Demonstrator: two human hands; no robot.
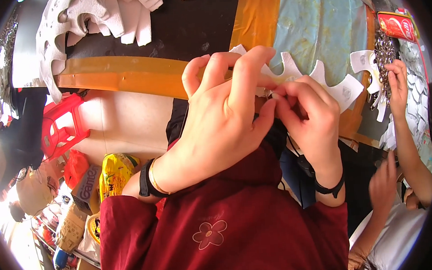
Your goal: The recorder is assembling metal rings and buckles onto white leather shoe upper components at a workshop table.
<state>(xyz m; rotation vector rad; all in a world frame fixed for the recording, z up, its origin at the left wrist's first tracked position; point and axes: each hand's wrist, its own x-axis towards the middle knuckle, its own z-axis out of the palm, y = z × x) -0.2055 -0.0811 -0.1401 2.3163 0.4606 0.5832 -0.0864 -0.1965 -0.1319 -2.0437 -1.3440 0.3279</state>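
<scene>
My left hand (pixel 219 102) is bent over a white card with scalloped, notched edges (pixel 344 92), its fingers closed on it; the card's left part is hidden behind those fingers. Thumb and fingertips of my right hand (pixel 311 109) are pinched together at the card's near edge, close to my left thumb. Something small and thin shows between the two hands, too fine to name. The card stretches rightward past my right hand, above the table's near edge.
Similar white cards (pixel 134 16) are piled at the table's far left. Orange tape (pixel 123 74) borders the dark tabletop, beside a pale blue sheet (pixel 313 25). At right a co-worker's hand (pixel 397 86) is by shiny dark strands (pixel 384 60). A red stool (pixel 62 127) stands at left.
</scene>
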